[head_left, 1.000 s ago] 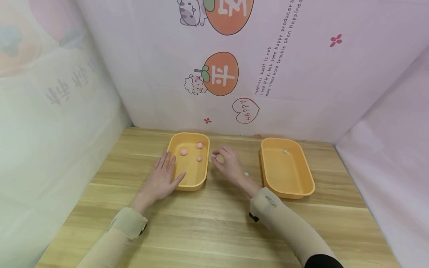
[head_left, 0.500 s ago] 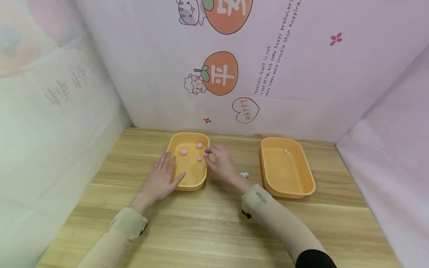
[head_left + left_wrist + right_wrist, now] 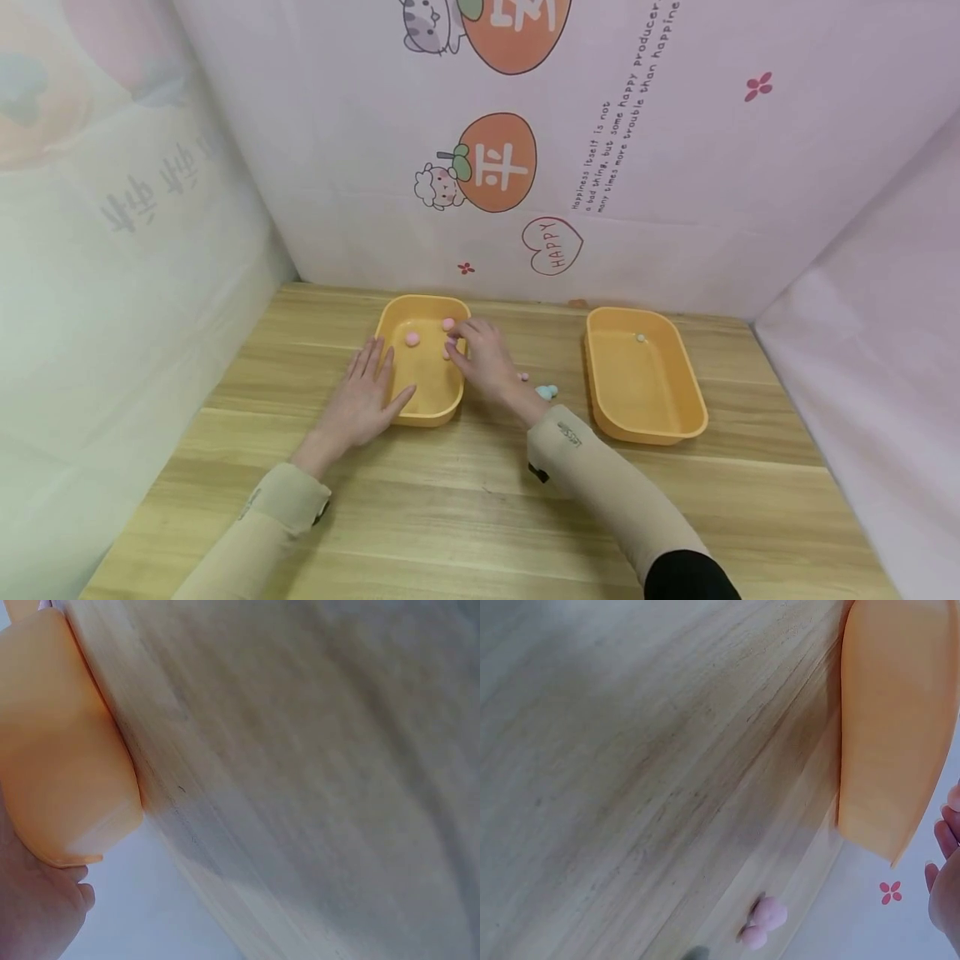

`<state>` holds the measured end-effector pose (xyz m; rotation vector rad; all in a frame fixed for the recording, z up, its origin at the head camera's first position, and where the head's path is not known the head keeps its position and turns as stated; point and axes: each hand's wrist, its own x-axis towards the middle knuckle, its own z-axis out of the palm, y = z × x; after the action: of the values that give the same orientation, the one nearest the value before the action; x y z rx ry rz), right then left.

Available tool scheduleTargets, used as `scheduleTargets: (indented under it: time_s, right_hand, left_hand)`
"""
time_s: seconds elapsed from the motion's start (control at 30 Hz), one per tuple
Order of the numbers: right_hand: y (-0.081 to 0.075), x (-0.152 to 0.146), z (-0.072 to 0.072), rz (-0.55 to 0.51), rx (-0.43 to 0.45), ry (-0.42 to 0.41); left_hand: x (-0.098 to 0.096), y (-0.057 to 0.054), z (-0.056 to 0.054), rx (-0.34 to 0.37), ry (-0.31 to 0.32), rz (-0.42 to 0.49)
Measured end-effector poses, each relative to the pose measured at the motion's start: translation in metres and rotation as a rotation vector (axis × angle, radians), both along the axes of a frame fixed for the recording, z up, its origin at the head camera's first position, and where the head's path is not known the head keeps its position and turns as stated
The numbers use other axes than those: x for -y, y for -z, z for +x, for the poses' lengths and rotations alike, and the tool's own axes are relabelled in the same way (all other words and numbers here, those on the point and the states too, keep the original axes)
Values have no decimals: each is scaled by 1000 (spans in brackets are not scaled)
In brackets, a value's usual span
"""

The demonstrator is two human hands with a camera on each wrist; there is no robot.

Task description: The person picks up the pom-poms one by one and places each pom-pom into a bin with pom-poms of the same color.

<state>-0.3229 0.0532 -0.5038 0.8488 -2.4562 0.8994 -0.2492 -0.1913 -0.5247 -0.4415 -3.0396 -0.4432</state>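
My right hand point(image 3: 483, 362) pinches a small pink ball point(image 3: 451, 342) between thumb and fingertips, over the right side of the left orange tray point(image 3: 427, 419). Inside that tray lie pink balls point(image 3: 412, 339), one left of the middle and others close by my right fingertips. My left hand point(image 3: 362, 402) rests on the tray's left rim, fingers spread and mostly straight, thumb reaching over the near end. In the left wrist view, part of the left hand point(image 3: 37, 907) shows at the rim. The right wrist view catches the right hand point(image 3: 946, 877) beside the tray wall point(image 3: 900, 727).
A second orange tray point(image 3: 645, 392) stands to the right, with one small pale ball point(image 3: 640, 337) in it. Between the trays, near my right wrist, lie pale blue balls point(image 3: 546, 392) and small pink balls point(image 3: 769, 913). A printed white cloth point(image 3: 637, 250) hangs behind the wooden table point(image 3: 450, 517).
My right hand has moved left with the pink ball, from beside the left tray to over its inside. Loose balls near its wrist have come into sight. The left hand stays in place.
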Motion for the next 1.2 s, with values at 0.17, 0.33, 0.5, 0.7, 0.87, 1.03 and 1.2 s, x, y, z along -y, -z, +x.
scheduleTargets:
  time_s: [0.17, 0.33, 0.5, 0.7, 0.87, 1.03, 1.2]
  right_hand:
    - [1, 2, -2, 1, -22, 4]
    - [0, 4, -3, 2, -15, 5]
    - [-1, 6, -4, 5, -13, 8]
    - [0, 8, -8, 20, 15, 22]
    - [1, 11, -12, 29, 23, 30]
    - [1, 12, -13, 35, 36, 32]
    - [2, 13, -14, 38, 43, 40]
  left_hand:
    - [0, 0, 0, 1, 0, -1]
    - [0, -1, 0, -5, 0, -2]
    - [1, -1, 0, -6, 2, -3]
    - [1, -1, 0, -2, 2, 0]
    - [1, -1, 0, 4, 2, 7]
    - [1, 0, 1, 4, 4, 4]
    - [1, -1, 0, -3, 8, 4]
